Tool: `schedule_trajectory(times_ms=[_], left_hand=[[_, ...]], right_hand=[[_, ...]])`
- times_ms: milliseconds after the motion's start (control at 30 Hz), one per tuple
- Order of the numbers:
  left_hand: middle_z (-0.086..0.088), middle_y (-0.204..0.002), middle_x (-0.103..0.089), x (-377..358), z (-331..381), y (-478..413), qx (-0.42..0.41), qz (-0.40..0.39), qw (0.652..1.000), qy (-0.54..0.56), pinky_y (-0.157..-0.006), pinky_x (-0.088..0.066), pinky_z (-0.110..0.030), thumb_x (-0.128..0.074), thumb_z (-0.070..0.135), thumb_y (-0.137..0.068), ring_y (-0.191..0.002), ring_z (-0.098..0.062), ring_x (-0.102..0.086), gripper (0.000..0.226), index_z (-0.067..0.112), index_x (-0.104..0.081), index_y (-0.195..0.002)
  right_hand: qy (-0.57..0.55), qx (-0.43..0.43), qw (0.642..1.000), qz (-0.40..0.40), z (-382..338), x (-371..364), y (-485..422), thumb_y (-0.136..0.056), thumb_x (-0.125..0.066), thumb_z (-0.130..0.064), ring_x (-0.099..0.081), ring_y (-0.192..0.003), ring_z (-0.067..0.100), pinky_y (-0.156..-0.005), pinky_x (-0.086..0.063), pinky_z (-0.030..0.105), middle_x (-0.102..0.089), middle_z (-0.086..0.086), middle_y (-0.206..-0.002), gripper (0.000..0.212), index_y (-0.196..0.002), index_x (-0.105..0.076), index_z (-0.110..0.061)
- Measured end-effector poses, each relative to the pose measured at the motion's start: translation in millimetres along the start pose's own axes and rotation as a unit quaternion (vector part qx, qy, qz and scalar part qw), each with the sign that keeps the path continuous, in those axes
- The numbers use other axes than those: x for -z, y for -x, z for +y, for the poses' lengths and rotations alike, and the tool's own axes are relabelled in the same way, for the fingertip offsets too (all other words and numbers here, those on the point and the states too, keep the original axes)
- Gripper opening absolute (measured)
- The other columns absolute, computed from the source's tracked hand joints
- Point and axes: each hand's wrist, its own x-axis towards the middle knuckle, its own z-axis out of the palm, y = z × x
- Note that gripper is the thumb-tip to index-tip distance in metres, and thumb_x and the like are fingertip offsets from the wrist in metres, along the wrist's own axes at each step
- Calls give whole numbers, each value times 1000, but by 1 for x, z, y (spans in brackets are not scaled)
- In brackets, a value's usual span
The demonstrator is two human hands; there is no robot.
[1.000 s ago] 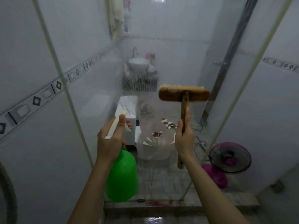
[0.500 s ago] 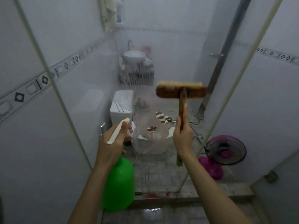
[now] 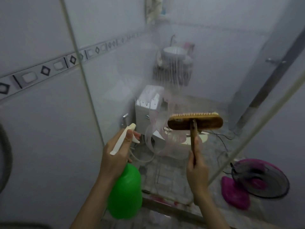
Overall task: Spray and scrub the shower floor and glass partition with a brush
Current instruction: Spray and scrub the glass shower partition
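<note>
- Brush [image 3: 195,121]: wooden head held up in front of the glass partition [image 3: 115,47], right of centre, about level with the toilet tank [image 3: 148,104] seen through the glass.
- Head's long axis runs horizontal, left to right. Bristles show along the top edge, facing up and away toward the glass. Cannot tell if they touch the pane.
- Handle drops near vertical from mid-head, down toward the person.
- Right hand [image 3: 197,171]: fingers curled round the handle, thumb laid up along it, wrist below.
- Spray bottle [image 3: 125,192]: green body hangs below the left hand [image 3: 115,156], roughly upright, base tipped slightly toward the camera. White sprayer head slants up and right, nozzle aimed at the glass, just left of the brush head.
- Left hand wraps the bottle neck, with a finger over the white trigger.
- Both hands are apart, bottle left, brush right, both close to the pane.
- Glass is hazy, with run marks down the middle. A pale frame strip [image 3: 79,63] runs down the left side, another slants along the right.
- Beyond the glass: sink [image 3: 174,52] on the back wall, toilet below it, cables on the tiled floor.
- Right of the partition: pink fan [image 3: 257,177] on the floor.
- Left wall: white tile with a patterned border band [image 3: 41,71]; grey hose [image 3: 5,154] at the left edge.
</note>
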Motion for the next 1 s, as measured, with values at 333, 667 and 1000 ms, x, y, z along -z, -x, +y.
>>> schedule_trajectory(times_ms=[333,667,1000], left_hand=[[0,-52,-63,-45,-29,-28,-80,68,994,-15,-45,-46,-23,-52,59,-95,-47,-12,-62,53,20,-65,-61],[0,-56,-67,-55,-81,-55,-96,75,992,25,-72,-62,-53,-55,56,-98,-59,-25,-67,53,16,-68,-65],[-7,-69,-72,-53,-175,-53,-166,47,982,74,-52,-50,-19,-48,52,-102,-51,-11,-68,56,9,-70,-74]], right_hand=[[85,172,981,16,-18,-18,-94,-104,-31,-34,-45,-49,16,-44,-45,33,-52,0,-66,50,-152,-21,-28],[105,220,967,74,-29,-39,-96,-102,-37,-29,-34,-41,4,-40,-32,11,-40,-6,-54,52,-151,-19,-29],[130,215,960,121,70,-90,-20,-101,-27,-39,-39,-40,6,-42,-33,14,-43,-4,-55,52,-150,-15,-31]])
